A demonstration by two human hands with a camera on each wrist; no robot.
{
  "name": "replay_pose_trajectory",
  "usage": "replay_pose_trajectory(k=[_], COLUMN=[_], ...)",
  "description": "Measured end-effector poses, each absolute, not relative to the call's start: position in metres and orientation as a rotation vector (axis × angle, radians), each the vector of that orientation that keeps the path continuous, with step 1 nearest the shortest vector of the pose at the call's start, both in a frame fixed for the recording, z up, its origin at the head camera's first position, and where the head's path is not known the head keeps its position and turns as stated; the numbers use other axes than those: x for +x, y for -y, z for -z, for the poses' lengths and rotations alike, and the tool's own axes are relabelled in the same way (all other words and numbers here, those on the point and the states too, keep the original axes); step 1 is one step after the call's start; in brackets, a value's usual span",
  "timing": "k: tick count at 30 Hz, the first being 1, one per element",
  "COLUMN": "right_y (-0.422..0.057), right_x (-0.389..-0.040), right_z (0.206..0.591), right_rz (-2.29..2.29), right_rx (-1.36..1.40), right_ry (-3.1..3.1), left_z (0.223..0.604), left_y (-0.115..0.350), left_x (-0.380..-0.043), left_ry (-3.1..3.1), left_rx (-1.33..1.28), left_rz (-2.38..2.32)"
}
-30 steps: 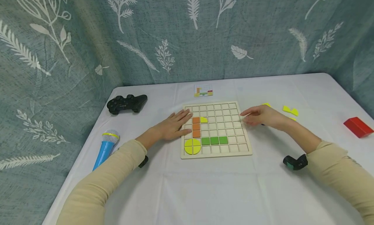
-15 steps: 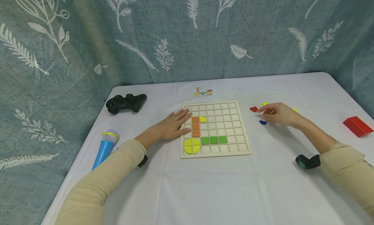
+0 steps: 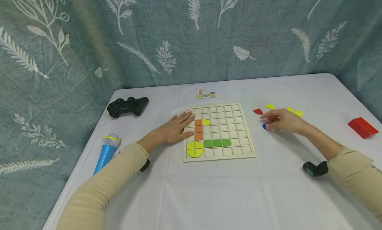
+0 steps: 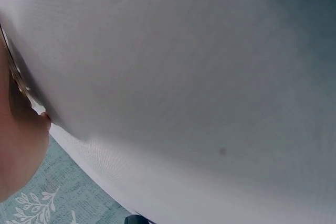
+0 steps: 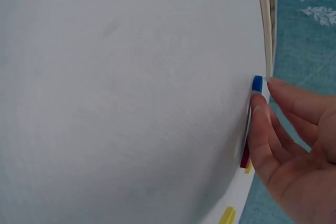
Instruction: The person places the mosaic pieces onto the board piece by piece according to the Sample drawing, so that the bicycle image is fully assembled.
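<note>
My left hand (image 3: 175,128) rests on the left edge of the wooden grid board (image 3: 221,127), fingers spread. On the board lie orange squares (image 3: 198,129), a row of green squares (image 3: 217,143), a yellow circle of quarter pieces (image 3: 195,149) and a single yellow quarter (image 3: 206,122). Right of the board, my right hand (image 3: 285,120) is at a small blue piece (image 3: 264,126). In the right wrist view the thumb tip touches the blue piece (image 5: 257,83), while the index fingertip is slightly apart. A red quarter piece (image 3: 258,111) lies just beyond those fingers.
Yellow pieces (image 3: 270,107) lie behind my right hand. A pattern card (image 3: 206,92) is above the board. At the left are a black game controller (image 3: 127,107) and a blue toy microphone (image 3: 106,152). A red block (image 3: 362,127) sits far right.
My right hand has moved right, from beside the board to the loose pieces, then down to the blue piece, partly covering it. My left hand stays on the board.
</note>
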State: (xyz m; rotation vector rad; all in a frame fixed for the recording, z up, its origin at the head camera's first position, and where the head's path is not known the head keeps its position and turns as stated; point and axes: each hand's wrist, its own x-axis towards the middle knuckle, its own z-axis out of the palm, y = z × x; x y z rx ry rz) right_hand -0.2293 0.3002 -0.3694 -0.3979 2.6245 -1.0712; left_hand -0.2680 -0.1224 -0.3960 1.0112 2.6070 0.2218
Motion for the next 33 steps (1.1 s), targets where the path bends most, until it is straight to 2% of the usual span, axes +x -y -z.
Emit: replay_pose_trajectory(k=[20,33], right_y=[-0.294,-0.282], right_x=[-0.23,-0.226], right_z=[0.375,0.369], right_rz=[1.043,1.142], right_rx=[-0.508,-0.417], right_ry=[-2.687,-2.548], left_z=[0.397,0.394], left_y=[0.124,0.123], left_x=[-0.268,-0.266], left_ry=[-2.618,-2.61], left_rx=[0.991,1.003], left_rz=[-0.2,-0.215])
